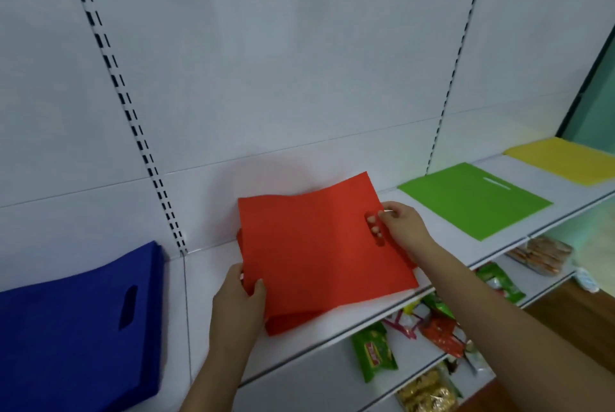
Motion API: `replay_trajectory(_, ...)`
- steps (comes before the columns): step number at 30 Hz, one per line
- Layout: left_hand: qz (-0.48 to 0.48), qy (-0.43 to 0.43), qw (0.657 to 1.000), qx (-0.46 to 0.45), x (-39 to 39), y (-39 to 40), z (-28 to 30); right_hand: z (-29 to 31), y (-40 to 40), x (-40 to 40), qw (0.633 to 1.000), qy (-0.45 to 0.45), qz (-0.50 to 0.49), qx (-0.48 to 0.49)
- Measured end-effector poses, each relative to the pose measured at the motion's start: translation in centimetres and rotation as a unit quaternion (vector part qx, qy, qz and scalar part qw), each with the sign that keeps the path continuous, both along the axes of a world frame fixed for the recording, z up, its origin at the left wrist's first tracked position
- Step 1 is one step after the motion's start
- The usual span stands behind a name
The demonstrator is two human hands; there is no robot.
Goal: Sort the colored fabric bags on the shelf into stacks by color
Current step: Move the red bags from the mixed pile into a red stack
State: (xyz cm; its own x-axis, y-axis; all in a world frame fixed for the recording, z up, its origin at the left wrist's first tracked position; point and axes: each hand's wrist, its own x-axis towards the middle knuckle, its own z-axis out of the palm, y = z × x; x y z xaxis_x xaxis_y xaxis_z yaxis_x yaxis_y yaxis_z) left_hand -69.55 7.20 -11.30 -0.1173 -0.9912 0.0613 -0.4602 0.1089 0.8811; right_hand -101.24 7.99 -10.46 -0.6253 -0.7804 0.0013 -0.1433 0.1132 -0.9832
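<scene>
Head view: a red bag (319, 245) is held over the white shelf (213, 305), its near edge past the shelf lip. The bag's lower-left corner is pinched by the left hand (238, 298); the fingers of the right hand (404, 225) are hooked through its handle slot. More red fabric is seen beneath. One blue stack (76, 338) lies left of the left hand; one green bag (472, 200) and one yellow bag (565, 158) lie beyond the right hand. Bare shelf is left between. Snack packets (376, 351) are seen below.
</scene>
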Motion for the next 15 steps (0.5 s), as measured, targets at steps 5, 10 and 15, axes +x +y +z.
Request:
replay_trajectory(5, 0.0, -0.11, 0.994, 0.016, -1.5, -1.8, -1.2, -0.2, -4.4, -2.8, 0.973, 0.206, -0.002, 0.104)
replay_trajectory(10, 0.036, -0.201, 0.979, 0.003, -2.9, -1.4, -1.3, -1.5, -6.5, -4.5, 0.945, 0.28, 0.049, 0.164)
replay_trajectory(15, 0.052, -0.231, 0.972, 0.013, -4.7, -1.5, -1.8, -0.8, -8.6, -5.5, 0.926, 0.317, 0.12, 0.165)
